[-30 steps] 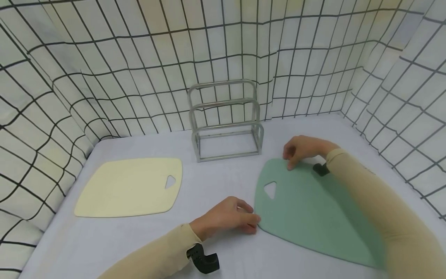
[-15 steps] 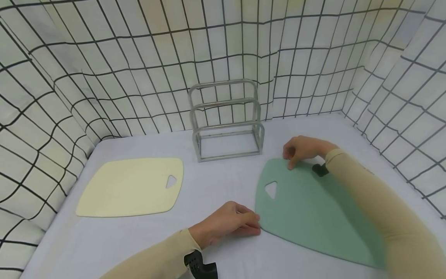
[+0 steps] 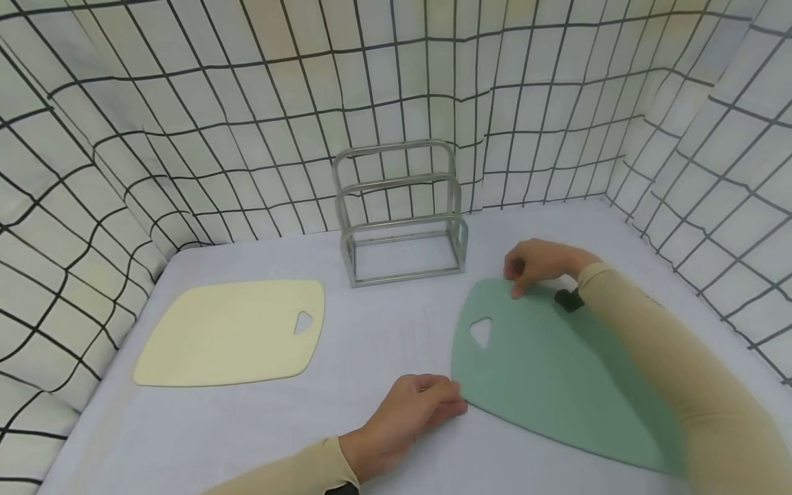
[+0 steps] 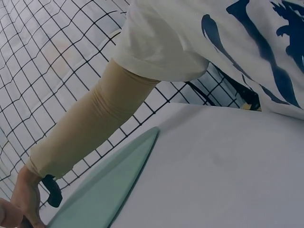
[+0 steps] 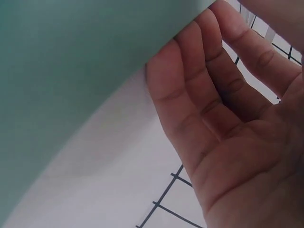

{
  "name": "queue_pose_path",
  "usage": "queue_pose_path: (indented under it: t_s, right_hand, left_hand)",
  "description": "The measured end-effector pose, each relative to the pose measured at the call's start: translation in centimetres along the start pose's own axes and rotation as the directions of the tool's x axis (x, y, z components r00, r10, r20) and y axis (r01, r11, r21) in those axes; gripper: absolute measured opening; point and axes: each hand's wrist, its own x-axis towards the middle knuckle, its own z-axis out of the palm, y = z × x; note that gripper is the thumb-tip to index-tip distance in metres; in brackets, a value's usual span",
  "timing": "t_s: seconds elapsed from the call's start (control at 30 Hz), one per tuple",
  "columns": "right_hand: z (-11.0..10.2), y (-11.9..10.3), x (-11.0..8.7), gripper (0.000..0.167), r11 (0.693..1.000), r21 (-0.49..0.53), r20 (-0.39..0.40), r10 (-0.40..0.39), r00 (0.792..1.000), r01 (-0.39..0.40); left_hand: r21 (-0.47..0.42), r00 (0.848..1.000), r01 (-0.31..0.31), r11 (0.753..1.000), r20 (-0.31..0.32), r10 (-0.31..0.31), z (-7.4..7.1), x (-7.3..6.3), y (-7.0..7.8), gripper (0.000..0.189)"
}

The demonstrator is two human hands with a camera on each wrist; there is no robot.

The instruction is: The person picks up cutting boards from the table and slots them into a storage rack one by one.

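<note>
A green cutting board (image 3: 557, 371) with a triangular handle hole lies in front of me on the right. My right hand (image 3: 538, 265) pinches its far edge, thumb on top; in the right wrist view the curled fingers (image 5: 166, 76) meet the board's rim from below. At the near left corner, my left hand (image 3: 411, 423) holds the edge between thumb and fingers, partly hiding the contact. A pale yellow cutting board (image 3: 229, 333), also with a hole, lies flat on the left, apart from both hands.
A metal rack (image 3: 402, 223) with several upright loops stands at the back middle of the white-covered table (image 3: 383, 330). Behind it and at both sides hang white cloth walls (image 3: 247, 137) with a dark grid.
My left hand has turned and its wrist has dropped nearer to me, its fingers at the green cutting board's corner. That end of the board has shifted up slightly. The right hand stays put.
</note>
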Motion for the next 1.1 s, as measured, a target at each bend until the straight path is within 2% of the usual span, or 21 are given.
queue_pose_path:
  t_s: [0.13,0.63,0.9,1.1]
  right_hand:
    - [-0.1,0.2,-0.1,0.033,1.0,0.012,0.001,0.018,1.0,-0.018]
    - [-0.2,0.8,-0.2,0.03,0.998,0.068,0.019,0.01,1.0,-0.011]
    - [-0.3,1.2,-0.2,0.028,0.994,0.104,0.034,-0.025,0.999,0.021]
    - [-0.6,1.4,-0.4,0.027,0.993,0.115,0.058,-0.011,0.998,0.004]
  left_hand:
    - [-0.01,1.0,-0.019,1.0,-0.019,0.018,0.2,0.1,-0.3,0.036]
    - [0.081,0.996,-0.046,0.996,-0.069,0.051,0.4,0.3,-0.6,0.036]
    - [0.097,0.997,-0.054,0.994,-0.052,0.059,0.3,0.7,-0.3,0.035]
    - [0.1,0.997,-0.058,0.993,-0.046,0.063,0.1,1.0,-0.3,0.042]
